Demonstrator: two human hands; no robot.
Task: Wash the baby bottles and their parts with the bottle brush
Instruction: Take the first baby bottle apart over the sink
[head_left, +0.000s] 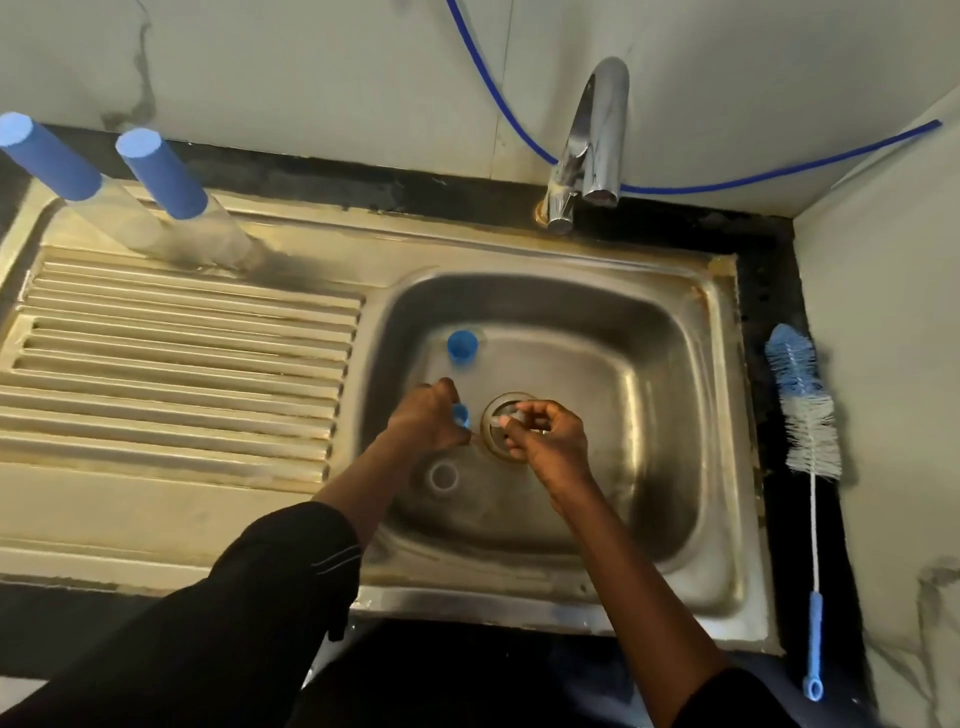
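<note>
Both hands are down in the steel sink basin (670, 374). My left hand (428, 418) grips a small blue ring (461, 414), apparently a bottle collar. My right hand (545, 434) pinches a small clear part (506, 418) over the drain; it is blurred and hard to identify. A blue cap (462, 345) stands on the basin floor behind my left hand. A clear round part (442, 477) lies on the basin floor near my left wrist. Two clear bottles with blue caps (49, 156) (161, 174) stand on the drainboard at the back left. The bottle brush (804, 410) lies on the dark counter right of the sink.
A chrome tap (592, 150) stands behind the basin, with no water seen running. A blue hose (727, 179) runs along the wall behind it. The ribbed drainboard (171, 374) stretches left of the basin. A wall closes in on the right.
</note>
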